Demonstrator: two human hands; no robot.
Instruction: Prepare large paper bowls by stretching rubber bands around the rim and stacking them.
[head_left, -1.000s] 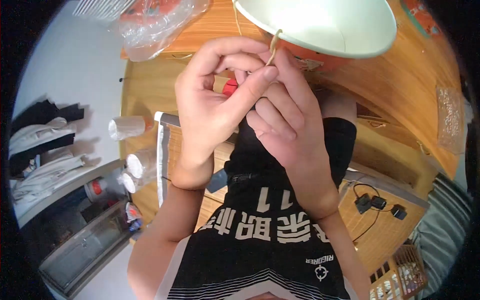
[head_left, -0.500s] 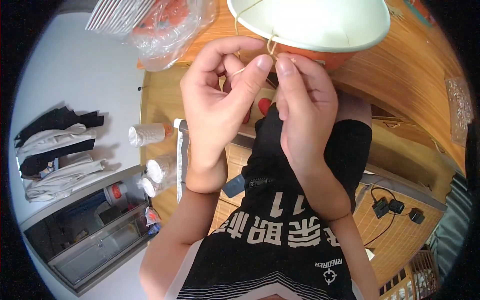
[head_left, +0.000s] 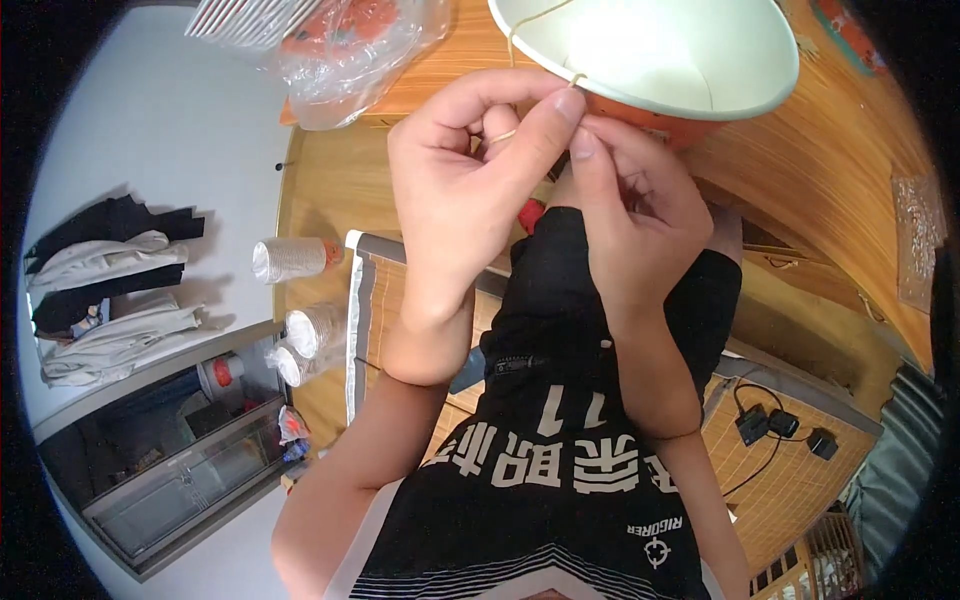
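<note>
My left hand (head_left: 465, 170) is closed, its thumb and index finger pinching a thin tan string (head_left: 513, 45). A strand of that string also crosses the curled fingers of this hand. Against those fingertips, my right hand (head_left: 645, 215) pinches the string's lower part, most of it hidden between the fingers. From the pinch, the string runs up to the rim of a large paper bucket (head_left: 655, 60), white inside and orange outside. The bucket stands just beyond both hands, and another stretch of string lies over its left rim.
The bucket is on a wooden table (head_left: 830, 130). At the table's far left lies a clear plastic bag (head_left: 345, 85) with orange items, beside white stacked rims. Stacked cups (head_left: 295, 258) stand lower left. Black adapters with cables (head_left: 765, 425) rest on a woven mat at right.
Both hands have shifted slightly right in the picture, as has the bucket. The string loop that showed above the fingertips is now mostly covered by my left thumb.
</note>
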